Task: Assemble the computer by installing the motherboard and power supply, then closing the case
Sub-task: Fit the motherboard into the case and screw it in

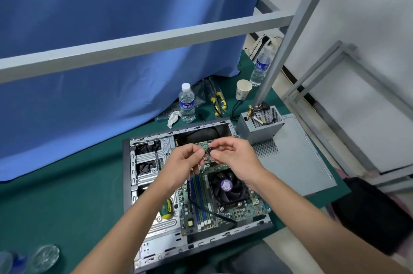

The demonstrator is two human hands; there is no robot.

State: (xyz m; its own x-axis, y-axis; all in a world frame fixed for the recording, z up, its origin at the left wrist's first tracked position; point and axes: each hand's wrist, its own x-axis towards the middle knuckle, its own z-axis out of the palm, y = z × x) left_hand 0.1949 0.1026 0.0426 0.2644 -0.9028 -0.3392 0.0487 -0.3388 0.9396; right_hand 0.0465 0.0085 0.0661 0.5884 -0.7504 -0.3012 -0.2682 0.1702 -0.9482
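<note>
Motherboard [225, 202] lies inside the open case [126, 175], which rests flat on the green mat [67, 195] with its open side up. On the board a black fan [226, 186] with a purple label sits to the right of the blue and green memory slots [201, 202], and a black cable [207, 211] runs across the board toward the near edge of the case. Both hands are raised above the far part of the board, close together. The left hand [185, 162] has its fingers curled, with thumb and forefinger pinched near a small dark part [209, 151]; thin wires seem to hang under this hand, but they are too blurred to be sure. The right hand [234, 159] pinches the same small part between thumb and forefinger, and its other fingers are bent loosely. What exactly this part is cannot be told. The power supply [260, 124], a grey box with coloured wires, stands outside the case, just beside its far right corner and on the grey side panel [301, 162], which lies flat on the mat. A green and yellow screwdriver [166, 209] lies in the case left of the board. Behind the case stand a water bottle [186, 104], a paper cup [243, 89] and a second bottle [260, 68], with yellow-handled pliers [219, 101] between them. A blue curtain [111, 28] hangs behind.
</note>
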